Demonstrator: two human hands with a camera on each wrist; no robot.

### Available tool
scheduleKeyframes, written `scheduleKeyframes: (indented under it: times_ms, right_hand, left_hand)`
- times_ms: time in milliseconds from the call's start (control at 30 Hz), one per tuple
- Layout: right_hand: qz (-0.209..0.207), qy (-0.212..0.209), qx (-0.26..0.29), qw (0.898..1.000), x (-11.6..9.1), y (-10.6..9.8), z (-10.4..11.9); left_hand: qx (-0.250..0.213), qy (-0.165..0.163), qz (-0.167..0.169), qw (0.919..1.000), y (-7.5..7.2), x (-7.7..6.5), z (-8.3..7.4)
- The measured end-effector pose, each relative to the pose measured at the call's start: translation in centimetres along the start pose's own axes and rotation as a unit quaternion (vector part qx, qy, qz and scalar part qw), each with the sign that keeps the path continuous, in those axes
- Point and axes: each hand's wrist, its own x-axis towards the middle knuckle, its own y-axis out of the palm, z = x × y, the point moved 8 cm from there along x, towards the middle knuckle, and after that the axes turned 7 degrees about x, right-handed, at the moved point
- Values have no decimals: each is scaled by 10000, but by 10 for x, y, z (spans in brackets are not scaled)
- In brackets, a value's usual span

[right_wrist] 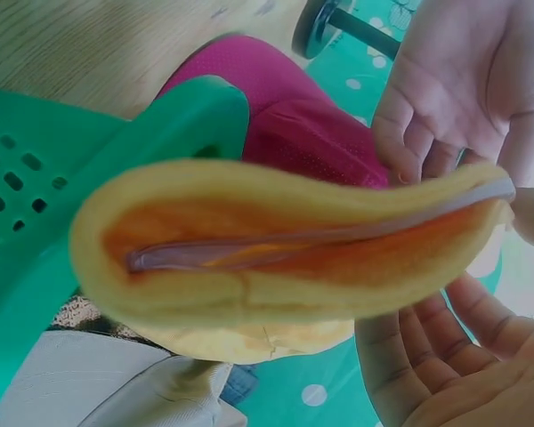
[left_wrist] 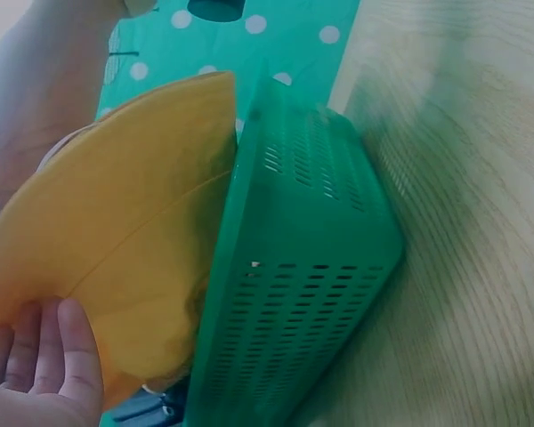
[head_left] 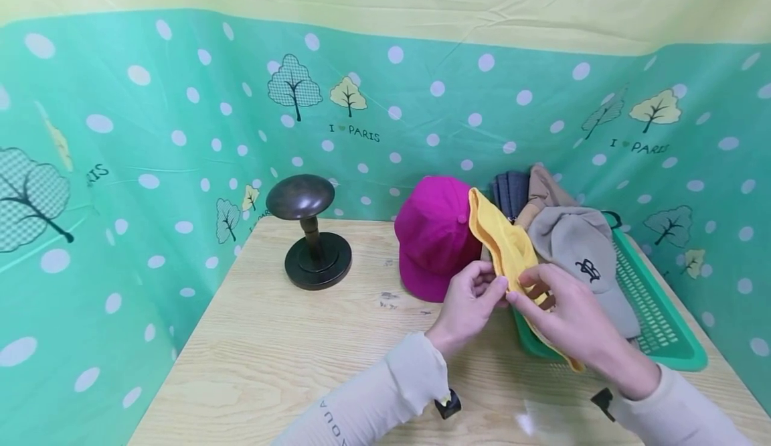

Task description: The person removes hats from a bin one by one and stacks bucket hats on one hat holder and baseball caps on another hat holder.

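Observation:
A yellow bucket hat (head_left: pixel 515 248), folded flat, hangs above the near left edge of a green basket (head_left: pixel 668 325). My left hand (head_left: pixel 472 302) pinches its brim from the left, while my right hand (head_left: pixel 563 309) holds the same edge from the other side, thumbs close together. The left wrist view shows the left fingers (left_wrist: pixel 49 356) against the yellow fabric (left_wrist: pixel 133 231). In the right wrist view the hat's opening (right_wrist: pixel 285 245) faces the camera as a narrow slot, with a pale band inside. Part of the right fingers is hidden behind the hat.
A magenta cap (head_left: pixel 430 232) sits left of the basket. Inside the basket lie a grey cap (head_left: pixel 578 252) with a dark emblem, a tan hat (head_left: pixel 548 188) and a dark folded item (head_left: pixel 510 193). A dark round-topped stand (head_left: pixel 310 238) stands on the wooden table (head_left: pixel 253 359), before a patterned curtain.

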Motion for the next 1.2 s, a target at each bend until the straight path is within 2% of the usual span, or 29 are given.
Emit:
scheduleKeyframes:
  times_ms: [133, 367, 633, 733, 833, 1000, 1200]
  right_hand:
    - [1, -33, 10, 10000, 1, 0, 0]
    - [50, -55, -67, 9999, 3, -1, 2]
    - [-374, -839, -506, 9945, 5, -16, 14]
    - [-516, -968, -751, 9911, 8, -24, 15]
    - [-652, -1146, -1005, 9862, 10, -31, 16]
    - [-914, -1426, -1281, 9772, 12, -44, 17]
    - [-1274, -1186, -1398, 9748, 15, -67, 6]
  left_hand:
    - [54, 196, 28, 9998, 0, 0, -3]
    - [140, 205, -43, 9997, -2, 1, -3]
    - [415, 33, -304, 9987, -5, 1, 0]
    - [549, -20, -406, 9977, -8, 0, 1]
    - [1020, -34, -557, 9932, -12, -2, 1]
    - [1877, -54, -690, 9798, -17, -4, 0]
    - [2480, -34, -732, 9660, -24, -3, 3]
